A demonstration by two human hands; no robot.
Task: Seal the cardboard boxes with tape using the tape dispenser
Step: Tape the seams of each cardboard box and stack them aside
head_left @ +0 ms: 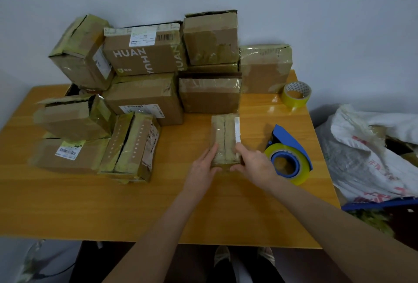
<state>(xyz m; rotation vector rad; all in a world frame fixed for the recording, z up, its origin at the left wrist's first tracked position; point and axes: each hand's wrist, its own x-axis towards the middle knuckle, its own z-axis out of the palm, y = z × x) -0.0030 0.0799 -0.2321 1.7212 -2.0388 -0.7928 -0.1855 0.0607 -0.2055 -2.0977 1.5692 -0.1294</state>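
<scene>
Head view: left hand (204, 169) and right hand (253, 165) are gripping the small box's (225, 137) near end on the worktop (203, 214), tape dispenser (288, 160) lying just beside; releasing for it is probably risking the flaps parting.

Wooden table (67, 203), crumpled white sack (373, 158) beside it.

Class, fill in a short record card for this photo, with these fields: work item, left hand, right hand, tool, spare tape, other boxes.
work item: small box, lying on the table, dark seam running along its top
left hand: holds the box's left side at the near end
right hand: holds the box's right side at the near end
tool: blue tape dispenser loaded with yellow tape, on the table right of the box, untouched
spare tape: spare roll, far right corner
other boxes: pile stacked at the back and left
</scene>
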